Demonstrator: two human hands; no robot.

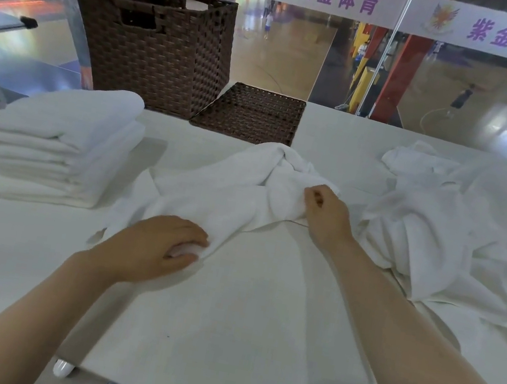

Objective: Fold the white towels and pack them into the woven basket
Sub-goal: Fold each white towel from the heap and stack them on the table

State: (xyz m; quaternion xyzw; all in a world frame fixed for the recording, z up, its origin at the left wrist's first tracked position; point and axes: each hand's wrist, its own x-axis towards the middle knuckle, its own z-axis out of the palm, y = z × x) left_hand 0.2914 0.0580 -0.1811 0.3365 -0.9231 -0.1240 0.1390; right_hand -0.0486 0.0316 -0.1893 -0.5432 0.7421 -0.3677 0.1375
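- The crumpled towel (236, 185) lies on the white tabletop (223, 315) between the two hands, running on a slant from near-left to far-right.
- The left hand (156, 247) sits at the near-left end, fingers curled round a bunched corner of the cloth.
- The right hand (327, 210) is farther out at the far-right end, fingers curled, pinching a fold of the same towel.
- So the towel's long axis runs hand to hand. My guess is that the next move is to draw the ends apart and lay it flat, and the bunched, twisted middle beyond the right hand needs shaking out first.
- A stack of folded towels (54, 143) sits to the left of the left hand, well apart from it.
- The woven basket (149, 45) stands beyond that stack, far from both hands, nearer the left; what it holds is hidden.
- Its flat woven lid (252, 113) lies just past the towel's far end.
- A heap of unfolded towels (448, 233) lies right of the right hand, close to that forearm, so plenty of folding is left.
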